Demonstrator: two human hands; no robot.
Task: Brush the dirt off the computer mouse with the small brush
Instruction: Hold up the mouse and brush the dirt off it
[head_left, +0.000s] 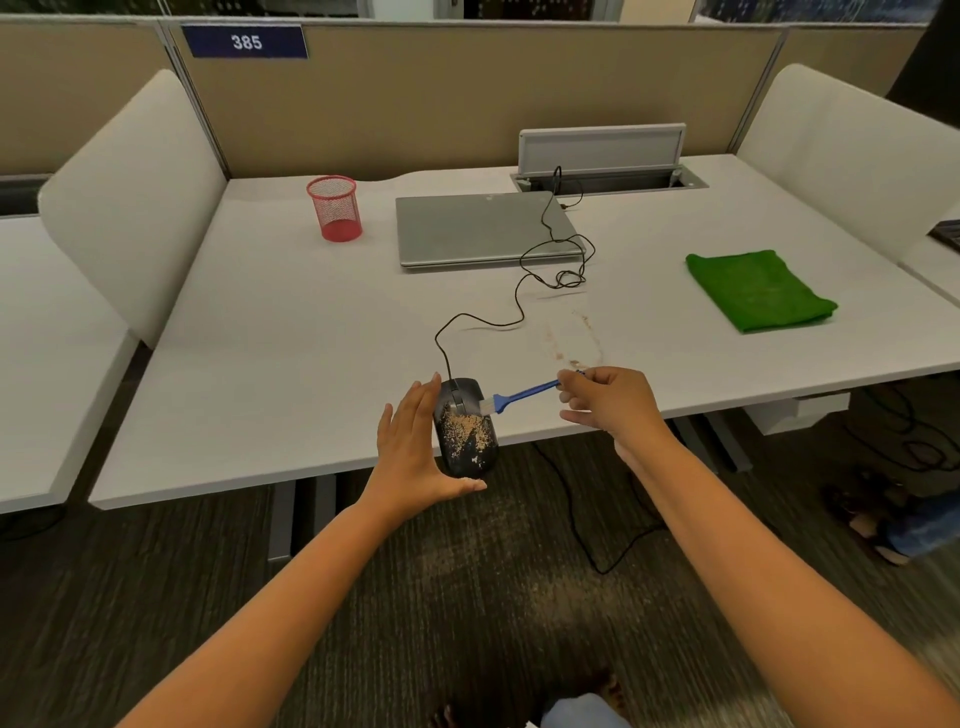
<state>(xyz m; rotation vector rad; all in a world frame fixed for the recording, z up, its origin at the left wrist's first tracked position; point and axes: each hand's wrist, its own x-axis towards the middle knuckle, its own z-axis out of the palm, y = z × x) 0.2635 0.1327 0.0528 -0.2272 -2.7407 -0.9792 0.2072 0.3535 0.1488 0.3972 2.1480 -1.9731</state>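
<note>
A black corded computer mouse (466, 428) is held over the front edge of the white desk (291, 332), its back covered in tan dirt grains. My left hand (415, 447) grips it from the left side, fingers along its far end and thumb under its near end. My right hand (608, 397) pinches the end of a small blue brush (519, 395). The brush's white bristles touch the mouse's upper right side, beside the dirt patch.
The mouse cable (519, 312) loops back across a closed grey laptop (483, 226) to an open cable hatch (608, 179). A red mesh cup (335, 208) stands at the back left, a folded green cloth (758, 288) on the right. Tan dirt smears (576, 338) mark the desk; dirt lies on the carpet (478, 551).
</note>
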